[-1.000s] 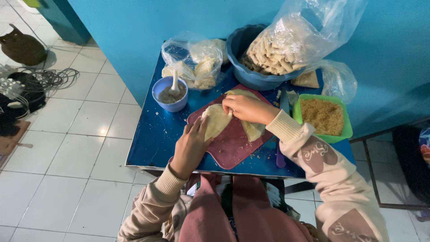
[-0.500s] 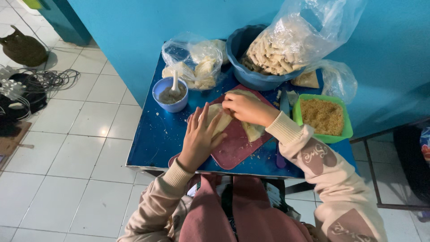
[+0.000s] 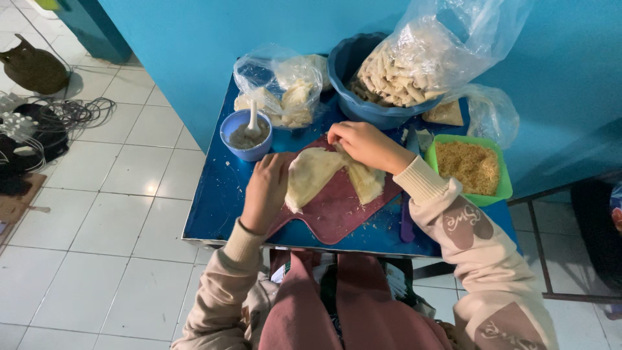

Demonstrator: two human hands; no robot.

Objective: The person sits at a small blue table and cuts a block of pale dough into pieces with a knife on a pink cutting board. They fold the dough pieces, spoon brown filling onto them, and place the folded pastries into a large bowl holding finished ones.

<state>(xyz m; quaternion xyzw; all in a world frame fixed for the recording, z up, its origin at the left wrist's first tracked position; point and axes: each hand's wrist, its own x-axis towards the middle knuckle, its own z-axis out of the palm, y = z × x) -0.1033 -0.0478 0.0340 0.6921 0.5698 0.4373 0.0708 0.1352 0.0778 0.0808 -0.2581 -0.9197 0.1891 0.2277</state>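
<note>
A pale thin dough wrapper [image 3: 314, 174] lies partly folded on a dark red cutting board [image 3: 337, 214] on a small blue table [image 3: 210, 207]. My left hand [image 3: 264, 192] grips the wrapper's left edge, fingers curled under it. My right hand [image 3: 363, 144] presses on the top middle of the wrapper, where it meets a second folded piece [image 3: 367, 181].
A small blue bowl with a white spoon [image 3: 246, 133] stands at the left. Behind are a plastic bag of wrappers [image 3: 285, 91], a big blue bowl of rolled pieces in a bag [image 3: 395, 78], and a green tray of breadcrumbs [image 3: 470, 167] at the right. Cables [image 3: 39, 123] lie on the tiled floor.
My left hand, which lay flat and spread on the wrapper, has curled around its left edge and folded it over. My right hand has stayed at the top of the wrapper.
</note>
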